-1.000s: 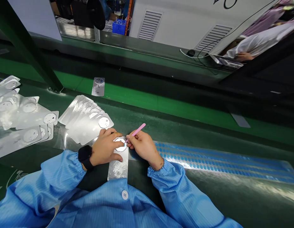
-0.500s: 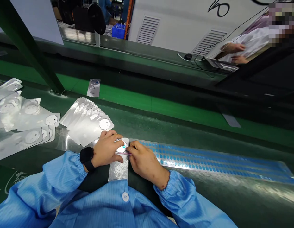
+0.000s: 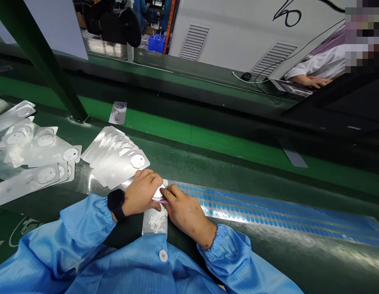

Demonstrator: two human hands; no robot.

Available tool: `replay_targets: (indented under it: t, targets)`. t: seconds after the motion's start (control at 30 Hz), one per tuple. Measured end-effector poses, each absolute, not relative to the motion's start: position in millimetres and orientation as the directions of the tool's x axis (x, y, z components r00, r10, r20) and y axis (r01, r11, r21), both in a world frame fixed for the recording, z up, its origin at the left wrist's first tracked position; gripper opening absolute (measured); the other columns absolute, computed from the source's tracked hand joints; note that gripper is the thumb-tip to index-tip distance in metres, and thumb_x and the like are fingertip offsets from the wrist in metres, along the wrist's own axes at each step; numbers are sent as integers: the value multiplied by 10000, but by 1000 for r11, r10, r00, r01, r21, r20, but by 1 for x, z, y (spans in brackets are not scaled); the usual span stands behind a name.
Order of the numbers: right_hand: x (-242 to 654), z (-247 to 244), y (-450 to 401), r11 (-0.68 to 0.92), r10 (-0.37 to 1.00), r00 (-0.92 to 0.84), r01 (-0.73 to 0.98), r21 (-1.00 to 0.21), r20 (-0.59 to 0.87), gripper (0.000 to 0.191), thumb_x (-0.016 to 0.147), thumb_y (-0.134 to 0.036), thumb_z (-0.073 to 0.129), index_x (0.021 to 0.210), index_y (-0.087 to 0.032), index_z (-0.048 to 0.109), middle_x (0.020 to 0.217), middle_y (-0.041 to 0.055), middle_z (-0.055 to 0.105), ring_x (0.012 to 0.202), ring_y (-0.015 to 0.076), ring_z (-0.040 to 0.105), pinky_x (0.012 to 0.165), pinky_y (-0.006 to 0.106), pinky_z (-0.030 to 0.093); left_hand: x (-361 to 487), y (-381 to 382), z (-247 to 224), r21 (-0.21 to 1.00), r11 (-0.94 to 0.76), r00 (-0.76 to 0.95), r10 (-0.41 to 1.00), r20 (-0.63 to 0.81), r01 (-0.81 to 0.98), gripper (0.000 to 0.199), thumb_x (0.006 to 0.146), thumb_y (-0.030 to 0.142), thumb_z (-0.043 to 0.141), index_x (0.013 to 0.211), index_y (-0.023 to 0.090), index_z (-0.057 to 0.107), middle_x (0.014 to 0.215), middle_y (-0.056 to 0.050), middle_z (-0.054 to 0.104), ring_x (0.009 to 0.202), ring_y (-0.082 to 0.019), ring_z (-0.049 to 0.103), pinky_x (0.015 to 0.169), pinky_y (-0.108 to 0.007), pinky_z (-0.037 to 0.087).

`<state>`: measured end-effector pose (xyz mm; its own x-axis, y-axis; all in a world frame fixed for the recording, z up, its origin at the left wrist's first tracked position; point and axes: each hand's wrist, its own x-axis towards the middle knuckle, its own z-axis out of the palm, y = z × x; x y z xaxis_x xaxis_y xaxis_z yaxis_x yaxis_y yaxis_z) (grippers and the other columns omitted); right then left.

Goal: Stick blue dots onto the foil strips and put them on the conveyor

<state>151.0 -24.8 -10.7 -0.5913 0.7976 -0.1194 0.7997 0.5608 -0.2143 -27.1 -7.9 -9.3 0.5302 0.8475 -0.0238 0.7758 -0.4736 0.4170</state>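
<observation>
Right fingers (image 3: 173,192) shifted, closed on pink tweezers (image 3: 160,201)

A factory assembly workshop, long dark green matted desk (image 3: 207,161), stacked silver foil sheets with round white patches (image 3: 118,157), a long sheet of small blue dots (image 3: 269,214), a blue striped work smock (image 3: 85,228), a co-worker's white sleeve (image 3: 314,67), white panel walls with louvred vents (image 3: 193,42), a blue plastic crate (image 3: 156,43), an orange rack upright (image 3: 169,24)

Foil cards (image 3: 118,158) left, sticker sheet (image 3: 269,214) right
</observation>
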Motion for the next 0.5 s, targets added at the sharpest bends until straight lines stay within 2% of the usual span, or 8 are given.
replay_targets:
  t: [0.17, 0.27, 0.33, 0.4, 0.5]
  targets:
    - [149, -7, -18, 493, 817, -551, 821, -289, -171, 279, 892, -183, 491, 1152, -201, 591, 1102, 92, 597, 857, 209, 642, 694, 297, 493, -28, -7, -16, 447, -456, 503, 864, 15, 770, 750, 463, 400, 909, 1014, 192, 445, 1122, -100, 543, 1066, -297, 504, 865, -444, 400]
    - [147, -3, -9, 378, 868, -466, 844, -380, -172, 406, 819, -231, 600, 1216, -189, 527, 1167, 107, 541, 930, 233, 624, 757, 330, 489, -27, -9, -27, 465, -464, 475, 874, 102, 754, 853, 406, 388, 927, 1064, 187, 423, 1165, -128, 469, 1095, -311, 484, 865, -472, 411]
    - [145, -1, -4, 320, 882, -432, 840, -438, -186, 462, 739, -235, 675, 1177, -190, 535, 1150, 100, 523, 937, 235, 613, 773, 333, 480, -26, -12, -33, 462, -482, 461, 872, 166, 744, 881, 418, 383, 923, 1106, 182, 411, 1155, -131, 439, 1085, -311, 476, 848, -477, 422]
    - [144, 0, -1, 288, 882, -433, 807, -515, -185, 387, 681, -197, 701, 1043, -192, 566, 1066, 72, 538, 896, 217, 602, 752, 319, 468, -27, -16, -35, 456, -497, 435, 868, 240, 739, 847, 479, 382, 899, 1140, 187, 408, 1136, -120, 426, 1055, -299, 475, 831, -473, 430]
    - [146, -1, 12, 169, 878, -432, 681, -713, -204, 273, 674, -156, 666, 912, -201, 540, 814, -9, 572, 723, 163, 566, 636, 268, 435, -37, -17, -26, 469, -474, 329, 873, 359, 745, 692, 610, 433, 815, 1144, 206, 437, 1136, -108, 427, 1056, -292, 456, 859, -477, 425]
